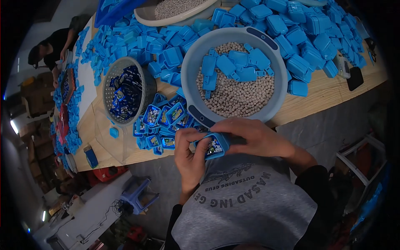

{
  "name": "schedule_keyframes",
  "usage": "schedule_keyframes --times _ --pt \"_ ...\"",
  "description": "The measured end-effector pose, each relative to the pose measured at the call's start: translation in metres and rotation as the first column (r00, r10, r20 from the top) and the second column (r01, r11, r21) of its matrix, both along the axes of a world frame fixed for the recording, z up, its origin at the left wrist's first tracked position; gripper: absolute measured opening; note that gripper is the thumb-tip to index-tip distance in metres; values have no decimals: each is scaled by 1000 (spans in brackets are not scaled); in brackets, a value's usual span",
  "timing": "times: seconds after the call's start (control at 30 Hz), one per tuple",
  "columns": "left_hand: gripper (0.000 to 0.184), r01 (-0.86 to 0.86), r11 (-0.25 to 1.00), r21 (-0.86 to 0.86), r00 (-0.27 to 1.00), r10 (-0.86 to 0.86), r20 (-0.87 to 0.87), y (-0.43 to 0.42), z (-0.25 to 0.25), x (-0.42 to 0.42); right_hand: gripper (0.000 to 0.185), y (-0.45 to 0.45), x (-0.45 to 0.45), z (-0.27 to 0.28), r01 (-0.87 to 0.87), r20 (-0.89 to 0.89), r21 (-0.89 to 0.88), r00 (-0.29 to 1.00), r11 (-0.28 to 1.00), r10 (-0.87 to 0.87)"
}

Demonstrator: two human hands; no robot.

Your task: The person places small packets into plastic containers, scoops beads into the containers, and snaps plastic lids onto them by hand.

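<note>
"Wooden table (300, 104) spans the far half of our view; its near edge climbs toward the right. Where do we locate the box?"

"We locate the box (225, 146) about at that edge line, in front of our shirt (246, 200). Whether it touches wood, we cannot tell."

"State of our hands?"

"Together, both clamped on the box. Our left hand (189, 153) grips its left side, thumb at the open face over the packet (213, 147). Our right hand (252, 135) grips its right side, fingers across the far rim."

"Long axis?"

"We judge that it runs near to far, slightly slanted. Fingers cover part of the rim, so we do not certify this."

"Which hand do we rate nearer to the filled boxes (168, 134)?"

"Left. They lie near, beyond that hand and to its left. Our right hand is nearer to the tub (188, 62), whose handle (201, 116) sits just beyond the fingers."

"Limits of travel?"

"Filled boxes crowd the leftward path; the tub wall bounds the far side. Rightward, we note a strip of bare wood between tub and near edge."
</note>
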State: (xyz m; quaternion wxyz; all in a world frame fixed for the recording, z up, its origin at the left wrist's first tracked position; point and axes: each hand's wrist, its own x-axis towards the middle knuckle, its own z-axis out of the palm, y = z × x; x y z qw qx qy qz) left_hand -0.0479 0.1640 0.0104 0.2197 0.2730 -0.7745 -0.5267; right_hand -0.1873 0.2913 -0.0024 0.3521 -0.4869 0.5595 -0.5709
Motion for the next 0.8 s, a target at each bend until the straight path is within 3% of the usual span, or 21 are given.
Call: schedule_keyframes --times 0.23,0.33,0.47,0.5,0.6,0.67,0.7,0.77,0.8 --pt "12 81 995 -63 995 -84 -45 -5 -3 -5 58 0 14 -12 119 -64 -92 990 989 -125" --pt "12 144 986 89 989 -139 -59 -3 -8 -14 61 9 10 -14 132 -21 -41 991 990 -133" --pt "11 251 963 -95 965 -257 -55 1 -13 -32 62 23 3 -14 177 63 36 982 983 -179" --pt "9 294 953 -69 953 -298 -58 -3 -15 -35 61 25 3 -15 193 83 50 977 980 -197" --pt "12 442 839 317 896 -401 -190 -31 -33 -64 59 28 5 -19 266 149 19 952 964 -266" --pt "18 256 964 72 960 -262 99 -40 -47 -96 58 25 5 -38 354 250 -24 908 935 -338" --pt "19 260 943 -206 958 -225 177 -45 -59 -109 58 24 5 -45 397 300 -44 880 917 -367" --pt "21 269 676 -686 955 -97 280 -54 -83 -127 57 25 6 -50 424 295 -38 870 905 -396" --pt "21 306 655 -691 936 -74 344 -55 -85 -132 56 26 6 -50 442 291 -31 862 897 -415"
